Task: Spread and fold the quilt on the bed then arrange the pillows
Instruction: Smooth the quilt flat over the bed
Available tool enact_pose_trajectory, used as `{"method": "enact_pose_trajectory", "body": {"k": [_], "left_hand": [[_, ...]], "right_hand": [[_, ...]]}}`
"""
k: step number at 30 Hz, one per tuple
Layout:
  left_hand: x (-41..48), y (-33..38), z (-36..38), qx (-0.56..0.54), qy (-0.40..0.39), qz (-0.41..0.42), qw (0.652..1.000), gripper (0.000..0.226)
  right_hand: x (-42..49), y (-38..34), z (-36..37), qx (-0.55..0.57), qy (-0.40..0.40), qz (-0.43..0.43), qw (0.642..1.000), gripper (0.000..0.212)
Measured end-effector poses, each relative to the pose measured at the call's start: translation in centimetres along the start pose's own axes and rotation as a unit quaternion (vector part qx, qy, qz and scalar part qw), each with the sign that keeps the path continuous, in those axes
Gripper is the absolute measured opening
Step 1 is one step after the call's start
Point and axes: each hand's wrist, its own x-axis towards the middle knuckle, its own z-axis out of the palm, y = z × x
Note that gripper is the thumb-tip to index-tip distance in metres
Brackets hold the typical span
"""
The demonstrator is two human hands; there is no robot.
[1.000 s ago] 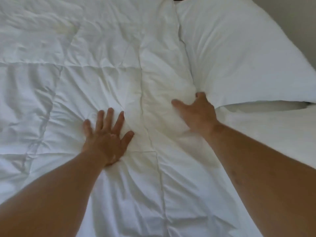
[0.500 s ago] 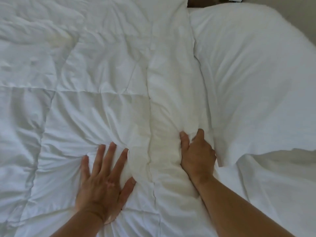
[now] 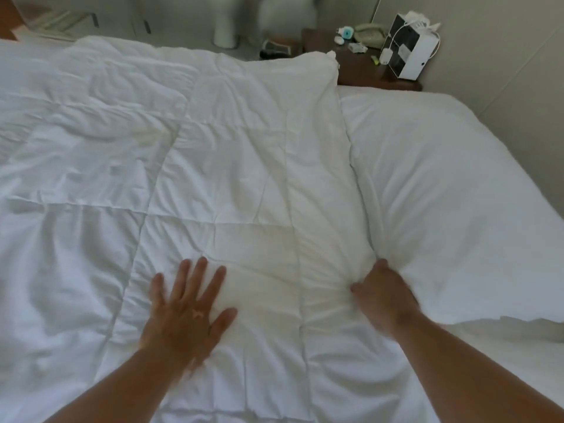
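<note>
Pressing down on quilt [image 3: 244,178] with left hand [image 3: 186,306], palm flat, fingers spread wide. Pinching quilt's thick right edge with right hand [image 3: 381,297], fingers curled into cloth just at junction with pillow [image 3: 451,209]; blurred there, so judged partly from creases fanning toward that fist. Probably anchoring with left to keep cloth from sliding while tugging or tucking with right. Seemingly squaring that long edge against pillow: late smoothing, not first spreading, with pillow arranging yet to come.

Quilt: lying across most of bed [image 3: 503,377], covering left and middle from near side to far side. White, puffy, stitched into large squares. Rumpled on left with shallow dents and wrinkles; smoother in middle panel. Faintly yellowish along middle seam and at one patch upper left. Ending on right in thick folded strip running away toward far side, touching pillow along nearly whole length.

Pillow: plump, white, lying long side against quilt's edge, near corner lifted a little off bed. Placed so, perhaps, merely pushed aside to clear room for quilt work. Beyond bed, dark nightstand [image 3: 360,71] with white box [image 3: 410,47] and phone [image 3: 367,36], well apart from both hands.
</note>
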Motion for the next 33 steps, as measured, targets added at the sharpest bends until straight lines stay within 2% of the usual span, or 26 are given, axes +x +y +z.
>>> {"method": "enact_pose_trajectory", "body": {"k": [2, 3, 4, 6, 7, 9, 13, 17, 19, 22, 25, 28, 33], "left_hand": [[0.3, 0.4, 1.8, -0.005, 0.007, 0.000, 1.000, 0.077], [0.7, 0.3, 2.4, -0.004, 0.018, 0.006, 1.000, 0.076], [1.2, 0.1, 3.0, 0.001, 0.035, 0.016, 0.999, 0.076], [1.8, -0.3, 3.5, -0.005, 0.046, 0.023, 0.999, 0.076], [2.0, -0.3, 3.6, -0.019, 0.047, 0.024, 0.998, 0.076], [2.3, -0.3, 3.9, -0.035, 0.047, 0.029, 0.998, 0.078], [3.3, -1.0, 4.3, -0.029, 0.068, 0.034, 0.997, 0.076], [3.4, -1.5, 4.7, -0.021, 0.066, 0.024, 0.997, 0.078], [3.4, -1.5, 4.5, -0.027, 0.072, 0.018, 0.997, 0.078], [3.3, -1.2, 4.0, -0.030, 0.079, 0.007, 0.996, 0.077], [3.4, -1.0, 3.4, -0.036, 0.074, 0.003, 0.997, 0.078], [2.8, -1.1, 2.9, -0.037, 0.051, 0.014, 0.998, 0.078], [-1.2, -1.1, 2.6, -0.044, -0.025, 0.031, 0.998, 0.077]], "right_hand": [[1.8, -4.6, -2.0, -0.066, 0.159, -0.102, 0.980, 0.073], [2.8, -7.2, -2.9, -0.068, 0.207, -0.170, 0.961, 0.079], [3.9, -9.9, -3.3, -0.070, 0.209, -0.236, 0.947, 0.081], [6.3, -14.0, -1.9, -0.094, 0.135, -0.312, 0.936, 0.080], [7.6, -14.8, -0.5, -0.115, 0.088, -0.319, 0.937, 0.080], [9.8, -13.7, 2.6, -0.135, 0.033, -0.281, 0.950, 0.082], [12.4, -10.3, 5.3, -0.097, 0.037, -0.163, 0.981, 0.096], [8.2, -12.7, 4.6, -0.081, -0.025, -0.113, 0.990, 0.084], [1.5, -11.4, 6.0, -0.092, -0.051, -0.172, 0.980, 0.085], [-11.6, -3.7, 10.3, -0.096, -0.002, -0.298, 0.950, 0.086], [-14.3, 3.5, 12.1, -0.085, 0.025, -0.266, 0.960, 0.080], [-13.7, 4.4, 12.3, -0.127, 0.024, -0.258, 0.957, 0.081], [-12.5, 4.6, 12.2, -0.116, 0.011, -0.258, 0.959, 0.085]]}}
